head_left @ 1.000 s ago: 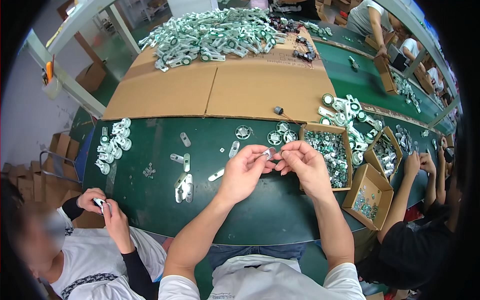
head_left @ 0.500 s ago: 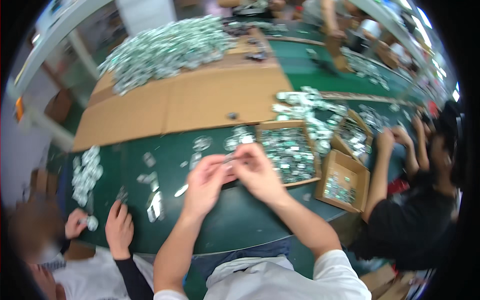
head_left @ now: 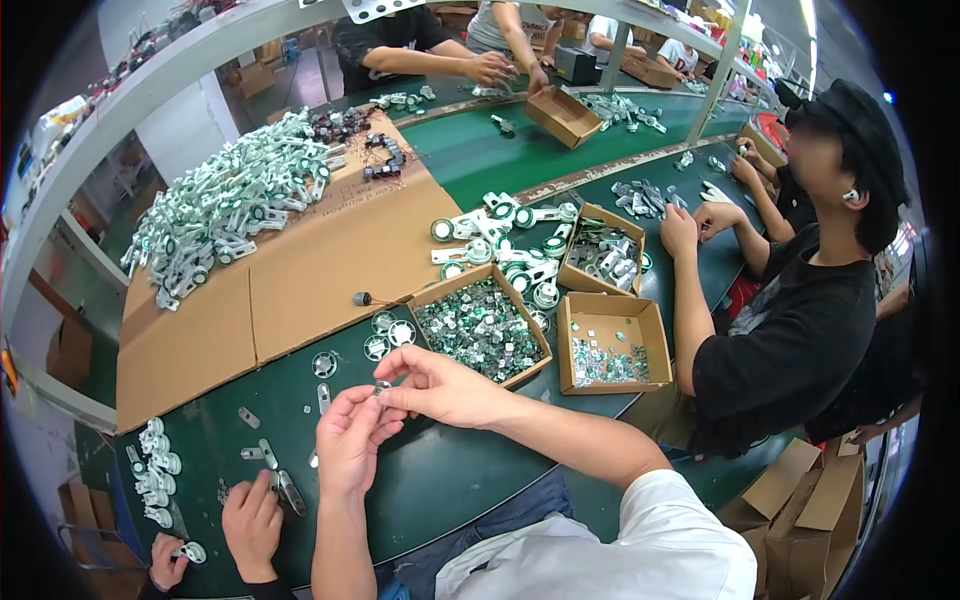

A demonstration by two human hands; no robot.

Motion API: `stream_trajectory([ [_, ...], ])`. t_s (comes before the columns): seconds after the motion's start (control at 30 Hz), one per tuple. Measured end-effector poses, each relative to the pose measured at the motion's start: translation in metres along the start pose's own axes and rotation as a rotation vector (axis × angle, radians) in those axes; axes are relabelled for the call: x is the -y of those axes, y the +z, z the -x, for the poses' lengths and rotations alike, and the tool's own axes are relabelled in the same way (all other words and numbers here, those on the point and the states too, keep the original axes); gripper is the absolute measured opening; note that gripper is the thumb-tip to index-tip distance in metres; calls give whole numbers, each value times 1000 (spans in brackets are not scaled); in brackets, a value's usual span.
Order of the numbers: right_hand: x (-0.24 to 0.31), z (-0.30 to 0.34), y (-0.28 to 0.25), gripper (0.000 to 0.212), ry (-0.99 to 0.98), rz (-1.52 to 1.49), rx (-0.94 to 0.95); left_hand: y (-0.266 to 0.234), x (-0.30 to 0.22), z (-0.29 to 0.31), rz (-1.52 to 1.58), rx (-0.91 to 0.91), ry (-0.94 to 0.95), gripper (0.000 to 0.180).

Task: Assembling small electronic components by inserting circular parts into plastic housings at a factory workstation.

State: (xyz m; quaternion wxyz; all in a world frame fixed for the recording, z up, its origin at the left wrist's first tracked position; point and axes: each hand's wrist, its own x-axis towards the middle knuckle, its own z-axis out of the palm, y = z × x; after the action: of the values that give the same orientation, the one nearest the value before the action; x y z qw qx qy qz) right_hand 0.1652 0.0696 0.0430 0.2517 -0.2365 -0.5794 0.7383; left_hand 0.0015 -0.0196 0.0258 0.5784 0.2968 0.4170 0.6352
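Note:
My left hand (head_left: 350, 438) and my right hand (head_left: 440, 390) meet above the green table, fingertips pinched together on a small shiny silver piece (head_left: 381, 388). Fingers cover most of it, so its exact kind does not show. Just beyond my hands lie several clear round rings (head_left: 324, 364). A cardboard box (head_left: 540, 366) full of small green and silver parts stands beyond my right hand. Nearer my left hand are flat oblong silver pieces (head_left: 291, 492), where a co-worker's hand (head_left: 252, 525) touches down.
A shallower box (head_left: 662, 372) of small parts and another box (head_left: 575, 272) of silver pieces stand right. White-and-green round-ended assemblies (head_left: 545, 215) lie behind them. More are heaped on a cardboard sheet (head_left: 300, 285). A co-worker (head_left: 800, 300) sits on the right.
My view has swung to the right and become sharper. Both hands stay together on the small piece. The left co-worker's hand has reached the oblong silver pieces.

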Motion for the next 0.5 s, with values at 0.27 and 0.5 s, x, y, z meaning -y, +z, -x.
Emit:
stream_trajectory([
  [0.27, -5, -4, -8, 38, 43, 337, -133, -4, 12, -8, 110, 8, -190, 21],
  [0.5, 72, 47, -125, 43, -56, 1316, -934, -11, 7, -12, 113, -89, -199, 20],
])
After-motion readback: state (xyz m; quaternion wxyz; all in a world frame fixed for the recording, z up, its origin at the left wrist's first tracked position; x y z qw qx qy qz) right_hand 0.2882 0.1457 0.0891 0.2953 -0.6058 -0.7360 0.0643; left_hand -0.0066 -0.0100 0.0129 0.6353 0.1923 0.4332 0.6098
